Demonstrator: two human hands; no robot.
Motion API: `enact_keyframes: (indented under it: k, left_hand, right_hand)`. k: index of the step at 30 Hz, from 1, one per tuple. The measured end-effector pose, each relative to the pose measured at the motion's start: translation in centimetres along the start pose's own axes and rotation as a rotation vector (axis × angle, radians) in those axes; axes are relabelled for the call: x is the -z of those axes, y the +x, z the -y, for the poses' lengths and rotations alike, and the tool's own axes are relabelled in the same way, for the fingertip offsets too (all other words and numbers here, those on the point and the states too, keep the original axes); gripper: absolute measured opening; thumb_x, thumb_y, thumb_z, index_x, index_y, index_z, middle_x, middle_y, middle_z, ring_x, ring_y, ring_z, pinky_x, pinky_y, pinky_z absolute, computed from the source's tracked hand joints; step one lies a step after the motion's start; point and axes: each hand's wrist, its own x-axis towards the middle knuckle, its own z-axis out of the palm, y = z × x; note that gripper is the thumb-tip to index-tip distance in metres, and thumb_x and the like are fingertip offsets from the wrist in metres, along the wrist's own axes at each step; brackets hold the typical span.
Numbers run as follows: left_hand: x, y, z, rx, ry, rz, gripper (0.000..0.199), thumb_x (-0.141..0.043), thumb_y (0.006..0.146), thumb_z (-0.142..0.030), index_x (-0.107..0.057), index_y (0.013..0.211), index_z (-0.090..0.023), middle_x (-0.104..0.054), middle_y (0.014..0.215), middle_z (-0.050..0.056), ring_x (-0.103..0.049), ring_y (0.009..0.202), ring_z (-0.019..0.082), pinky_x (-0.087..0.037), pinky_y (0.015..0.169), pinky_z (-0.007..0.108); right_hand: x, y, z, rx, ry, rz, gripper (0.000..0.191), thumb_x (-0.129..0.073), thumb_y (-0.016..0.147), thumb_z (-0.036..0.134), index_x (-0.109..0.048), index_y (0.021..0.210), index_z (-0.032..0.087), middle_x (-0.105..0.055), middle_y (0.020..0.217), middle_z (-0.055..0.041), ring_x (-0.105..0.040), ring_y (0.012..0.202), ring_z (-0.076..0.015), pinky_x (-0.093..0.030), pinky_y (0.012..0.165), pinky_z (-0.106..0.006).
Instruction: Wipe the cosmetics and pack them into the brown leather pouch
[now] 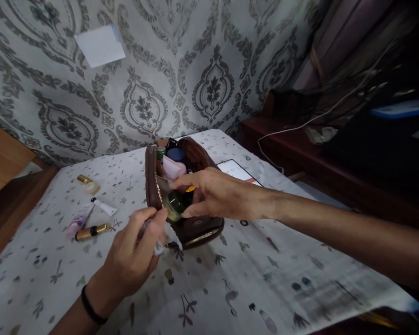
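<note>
A brown zippered cosmetic bag (151,179) lies unzipped in front of me, its gold zip teeth showing. Inside its opening my right hand (204,193) grips a jar (176,202) with a dark green lid. My left hand (139,242) is closed on a crumpled white tissue (174,236), its fingertips by the bag's near left edge and close to the jar. Behind the right fingers, the bag holds a pink tube (172,168), a dark blue round lid (176,154) and a small green-capped bottle (160,152). My right fingers partly cover what lies deeper.
On the patterned cloth (209,298) to the left lie a gold-capped bottle (91,187), a white tube (105,206), a purple-and-white tube (79,222) and a gold-and-black cosmetic tube (92,231). A lit phone (239,171) rests behind my right wrist. A white cable (302,125) crosses the brown ledge.
</note>
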Motion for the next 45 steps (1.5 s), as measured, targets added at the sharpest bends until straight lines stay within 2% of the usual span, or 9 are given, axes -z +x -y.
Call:
enact_keyframes:
  k: [8, 13, 16, 20, 24, 29, 35, 39, 45]
  left_hand:
    - [0.2, 0.6, -0.2, -0.026, 0.051, 0.015, 0.048, -0.043, 0.084, 0.002, -0.054, 0.130, -0.006, -0.057, 0.111, 0.015, -0.062, 0.098, 0.021, -0.053, 0.075, 0.025]
    - [1.8, 2.9, -1.1, 0.008, 0.180, 0.220, 0.051, -0.040, 0.084, -0.004, -0.048, 0.134, -0.006, -0.057, 0.099, 0.010, -0.059, 0.064, 0.016, -0.047, 0.049, 0.025]
    - [2.8, 4.5, -1.1, 0.025, 0.262, 0.365, 0.035, -0.047, 0.079, -0.008, -0.057, 0.112, -0.013, -0.054, 0.091, 0.007, -0.056, 0.056, 0.016, -0.037, 0.040, 0.026]
    - [3.7, 5.4, 0.0, -0.003, 0.191, 0.479, 0.019, -0.055, 0.074, -0.011, -0.053, 0.089, -0.022, -0.052, 0.089, 0.004, -0.054, 0.055, 0.017, -0.036, 0.042, 0.028]
    - [3.8, 4.8, 0.9, -0.018, 0.073, 0.437, 0.020, -0.047, 0.081, -0.009, -0.052, 0.095, -0.021, -0.051, 0.092, 0.004, -0.055, 0.058, 0.016, -0.042, 0.046, 0.029]
    - [3.4, 4.1, 1.1, 0.008, -0.001, 0.384, 0.027, -0.040, 0.091, -0.010, -0.056, 0.113, -0.018, -0.051, 0.096, 0.004, -0.058, 0.066, 0.016, -0.046, 0.052, 0.027]
    - [2.9, 2.9, 0.8, 0.122, -0.174, 0.262, 0.039, -0.043, 0.096, -0.011, -0.051, 0.134, -0.018, -0.058, 0.104, 0.006, -0.063, 0.089, 0.017, -0.052, 0.072, 0.026]
    - [2.2, 0.9, 0.7, 0.322, -0.248, 0.120, 0.025, -0.048, 0.099, -0.016, -0.054, 0.123, -0.019, -0.063, 0.103, 0.005, -0.064, 0.094, 0.017, -0.052, 0.083, 0.027]
    - [0.3, -1.0, 0.3, 0.496, -0.395, 0.167, 0.018, -0.052, 0.099, -0.025, -0.059, 0.116, -0.021, -0.072, 0.107, 0.004, -0.070, 0.097, 0.018, -0.055, 0.080, 0.027]
  right_hand:
    - [1.0, 0.5, 0.5, 0.083, -0.120, 0.101, 0.016, -0.072, 0.083, 0.020, -0.066, 0.097, 0.016, -0.056, 0.073, 0.0047, -0.051, 0.064, -0.0112, -0.035, 0.063, -0.024]
    - [1.3, 0.7, 0.6, 0.108, -0.201, 0.103, 0.019, -0.073, 0.083, 0.019, -0.064, 0.099, 0.015, -0.054, 0.069, 0.0058, -0.051, 0.064, -0.0119, -0.035, 0.063, -0.024]
    - [1.3, 1.0, 0.7, 0.121, -0.208, 0.116, 0.019, -0.074, 0.081, 0.016, -0.064, 0.097, 0.016, -0.053, 0.067, 0.0066, -0.052, 0.063, -0.0117, -0.036, 0.062, -0.023]
    - [1.1, 1.0, 1.2, 0.116, -0.219, 0.108, 0.025, -0.075, 0.080, 0.018, -0.065, 0.103, 0.017, -0.057, 0.073, 0.0038, -0.055, 0.067, -0.0134, -0.038, 0.060, -0.023]
    - [-0.1, 1.2, 1.5, 0.155, -0.302, 0.123, 0.026, -0.072, 0.076, 0.013, -0.067, 0.101, 0.016, -0.063, 0.085, -0.0031, -0.059, 0.083, -0.0188, -0.042, 0.066, -0.025]
    - [-1.6, 1.9, 0.4, 0.122, -0.301, 0.137, 0.023, -0.072, 0.075, 0.018, -0.068, 0.098, 0.016, -0.064, 0.083, -0.0042, -0.060, 0.080, -0.0202, -0.043, 0.065, -0.027]
    - [-1.1, 1.4, 0.4, 0.142, -0.297, 0.113, 0.024, -0.077, 0.075, 0.016, -0.069, 0.098, 0.016, -0.066, 0.093, -0.0049, -0.062, 0.088, -0.0211, -0.043, 0.070, -0.027]
    - [0.1, -0.5, 1.4, 0.086, -0.266, 0.049, 0.021, -0.065, 0.085, 0.008, -0.069, 0.103, 0.017, -0.068, 0.094, -0.0049, -0.062, 0.085, -0.0187, -0.042, 0.069, -0.027]
    - [0.2, -3.2, 1.2, -0.008, -0.314, -0.146, 0.019, -0.051, 0.094, 0.015, -0.068, 0.085, 0.019, -0.066, 0.074, -0.0030, -0.057, 0.065, -0.0149, -0.036, 0.062, -0.027]
